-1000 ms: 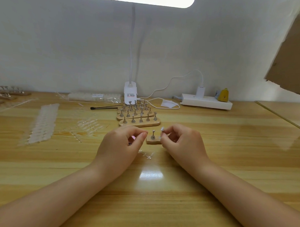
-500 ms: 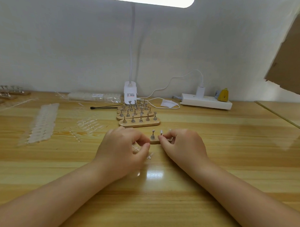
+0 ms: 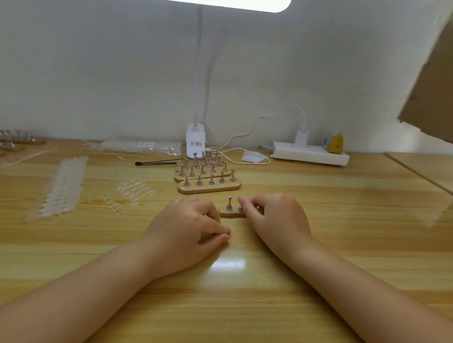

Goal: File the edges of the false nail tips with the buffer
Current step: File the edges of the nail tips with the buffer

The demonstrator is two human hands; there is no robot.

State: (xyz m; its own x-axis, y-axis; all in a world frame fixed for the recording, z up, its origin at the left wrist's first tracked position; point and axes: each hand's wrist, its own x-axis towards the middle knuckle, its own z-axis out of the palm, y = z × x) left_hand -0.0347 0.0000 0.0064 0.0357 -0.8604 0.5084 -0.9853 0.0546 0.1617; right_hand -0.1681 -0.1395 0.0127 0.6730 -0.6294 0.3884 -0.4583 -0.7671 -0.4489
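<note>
Right hand point(image 3: 275, 219) pinches small nail tip point(image 3: 242, 200) above wooden stand point(image 3: 231, 213); left hand point(image 3: 190, 229) grip curled, contents hidden, mid-tabletop point(image 3: 346, 227).

Lamp base point(image 3: 195, 142) bears a label — print too small to read.
</note>
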